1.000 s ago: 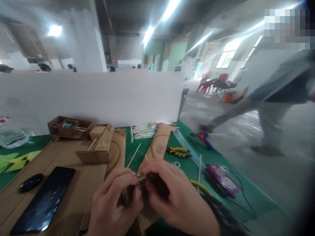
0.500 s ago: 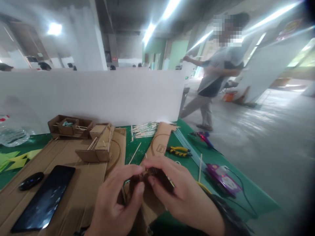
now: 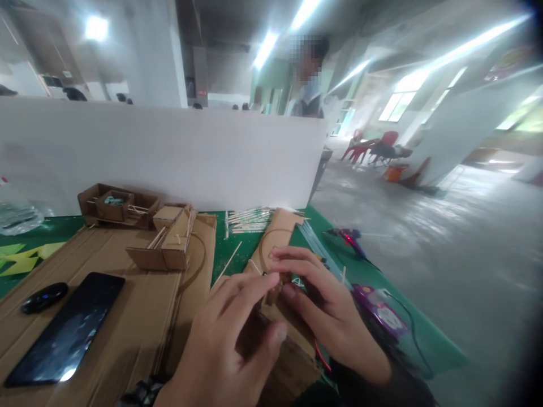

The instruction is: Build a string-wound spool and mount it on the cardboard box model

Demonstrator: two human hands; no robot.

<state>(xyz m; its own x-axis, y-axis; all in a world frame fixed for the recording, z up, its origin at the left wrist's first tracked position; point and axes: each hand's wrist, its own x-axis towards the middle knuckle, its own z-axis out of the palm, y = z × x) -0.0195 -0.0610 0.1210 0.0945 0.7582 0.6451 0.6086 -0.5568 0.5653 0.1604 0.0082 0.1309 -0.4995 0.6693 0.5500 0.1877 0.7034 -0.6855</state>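
My left hand (image 3: 235,333) and my right hand (image 3: 328,314) meet over the table around a small brown cardboard piece (image 3: 270,297). The right thumb and fingers pinch its far end. The left fingers curl over its near side, with the left thumb lower down; most of the piece is hidden by both hands. Beneath them lies a long cardboard strip (image 3: 282,223). A thin wooden stick (image 3: 229,261) lies just beyond the left hand. Pliers (image 3: 324,262) are mostly covered by the right hand.
To the left are a phone (image 3: 68,328), a black mouse-shaped object (image 3: 44,298) and cardboard assemblies (image 3: 119,206). Several sticks (image 3: 250,219) lie at the back. A glue gun (image 3: 350,240) and a purple power strip (image 3: 377,311) with a cable stand right. A white partition (image 3: 169,158) borders the table.
Both hands have shifted right and tilted the cardboard piece, and the right hand now covers most of the pliers. The walking person has moved left, behind the partition.
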